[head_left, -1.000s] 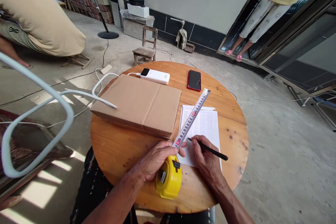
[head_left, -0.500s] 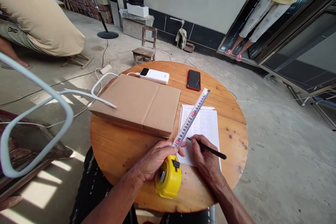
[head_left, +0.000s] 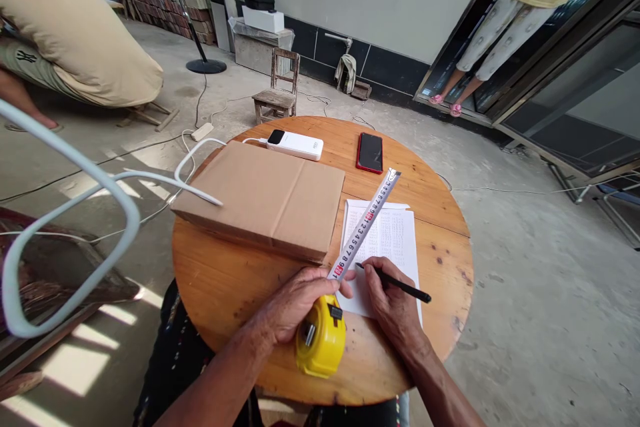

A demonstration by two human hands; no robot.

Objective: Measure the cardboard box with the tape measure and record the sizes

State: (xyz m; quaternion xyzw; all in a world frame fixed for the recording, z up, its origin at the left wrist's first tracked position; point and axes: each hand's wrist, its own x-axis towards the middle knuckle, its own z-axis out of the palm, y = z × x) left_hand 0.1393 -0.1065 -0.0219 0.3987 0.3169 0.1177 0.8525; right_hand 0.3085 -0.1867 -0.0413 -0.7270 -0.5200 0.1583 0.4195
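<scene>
My left hand (head_left: 303, 297) is closed on a yellow tape measure (head_left: 323, 340), thumb on the blade close to the case. The silver blade is pulled out and slants up and to the right, over the left part of a white paper sheet (head_left: 400, 233). Rows of small handwriting cover the upper sheet. In my right hand (head_left: 393, 303) is a black pen (head_left: 410, 290), its tip at the paper just right of the blade. My right palm hides part of the sheet's lower area. A closed cardboard box (head_left: 265, 197) lies left of the paper.
A white power bank (head_left: 295, 145) and a red-edged phone (head_left: 369, 152) lie at the back of the round wooden table (head_left: 440, 213). A thick white cable (head_left: 120, 213) loops at the left. Beyond stand a small chair (head_left: 277, 97) and a person (head_left: 500, 33) in a doorway.
</scene>
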